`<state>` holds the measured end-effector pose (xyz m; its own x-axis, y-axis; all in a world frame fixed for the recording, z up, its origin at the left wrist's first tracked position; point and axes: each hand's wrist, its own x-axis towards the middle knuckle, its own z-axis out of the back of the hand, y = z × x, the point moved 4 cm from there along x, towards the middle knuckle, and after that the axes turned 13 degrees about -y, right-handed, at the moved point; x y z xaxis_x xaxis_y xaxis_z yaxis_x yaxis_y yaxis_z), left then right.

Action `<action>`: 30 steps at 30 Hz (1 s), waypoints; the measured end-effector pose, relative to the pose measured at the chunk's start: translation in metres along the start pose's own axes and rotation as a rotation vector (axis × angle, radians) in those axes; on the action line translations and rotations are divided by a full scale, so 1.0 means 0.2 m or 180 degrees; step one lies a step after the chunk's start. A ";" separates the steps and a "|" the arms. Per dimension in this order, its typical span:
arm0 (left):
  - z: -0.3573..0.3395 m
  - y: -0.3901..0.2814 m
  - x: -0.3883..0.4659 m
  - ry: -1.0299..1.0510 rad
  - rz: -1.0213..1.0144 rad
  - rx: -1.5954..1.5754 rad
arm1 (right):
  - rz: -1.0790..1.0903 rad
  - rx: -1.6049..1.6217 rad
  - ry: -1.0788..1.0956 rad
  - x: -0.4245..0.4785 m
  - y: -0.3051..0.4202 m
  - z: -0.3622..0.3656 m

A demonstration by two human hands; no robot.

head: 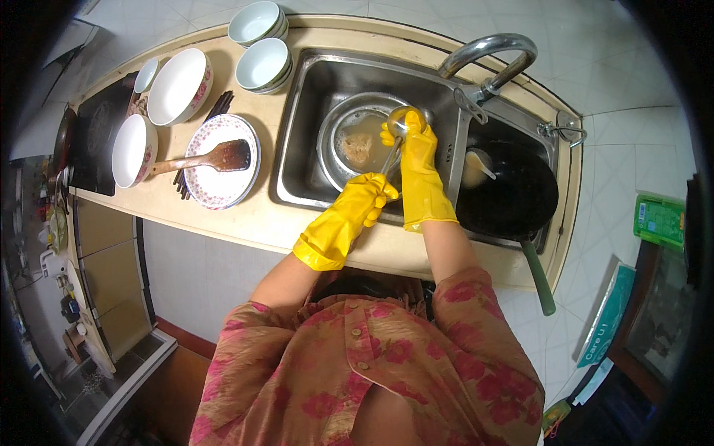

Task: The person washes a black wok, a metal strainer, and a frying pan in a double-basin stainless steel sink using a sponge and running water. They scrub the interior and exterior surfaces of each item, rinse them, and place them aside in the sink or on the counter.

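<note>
Both of my hands wear yellow rubber gloves over the left basin of a double steel sink [290, 139]. My left hand [371, 195] is closed around the handle of a metal ladle [397, 120]. My right hand [415, 145] grips the ladle's bowl, fingers at its rim. Below lies a round metal basin [330, 161] holding cloudy water, with a light brown scrubbing pad or cloth [358, 148] in it. What is under my right palm is hidden.
A black wok [507, 189] with a green handle and a pale spoon [481, 163] fill the right basin. The faucet [491, 47] arches behind. On the left counter stand stacked bowls [262, 64], white bowls [178, 86], dark chopsticks [220, 106] and a plate [220, 187] bearing a wooden spatula [226, 156].
</note>
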<state>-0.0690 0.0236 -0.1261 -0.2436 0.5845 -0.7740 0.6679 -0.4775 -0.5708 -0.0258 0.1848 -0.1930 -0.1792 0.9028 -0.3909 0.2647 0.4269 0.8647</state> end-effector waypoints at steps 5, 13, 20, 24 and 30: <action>-0.02 0.05 0.02 0.0045 0.0092 -0.0212 | -0.0681 -0.0158 -0.0262 -0.15 0.00 -0.04; 0.02 0.10 0.10 0.0732 0.0535 -0.1195 | -0.1387 -0.0267 0.0235 -0.22 -0.02 -0.03; 0.12 -0.04 0.02 -0.0376 -0.0273 0.0438 | -0.1067 -0.1217 0.0663 -0.28 0.02 0.01; 0.30 -0.14 -0.10 -0.0868 -0.1512 0.1465 | -0.1097 -0.1136 0.0382 -0.24 0.09 0.11; 0.72 -0.43 -0.44 -0.1473 -0.3118 0.3153 | -0.0911 -0.1182 0.0340 -0.18 0.01 0.20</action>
<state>-0.2068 -0.0817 -0.0483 -0.6317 0.7664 0.1169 -0.5918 -0.3793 -0.7113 0.0188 0.1563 -0.1896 -0.2969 0.7331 -0.6119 -0.1623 0.5928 0.7889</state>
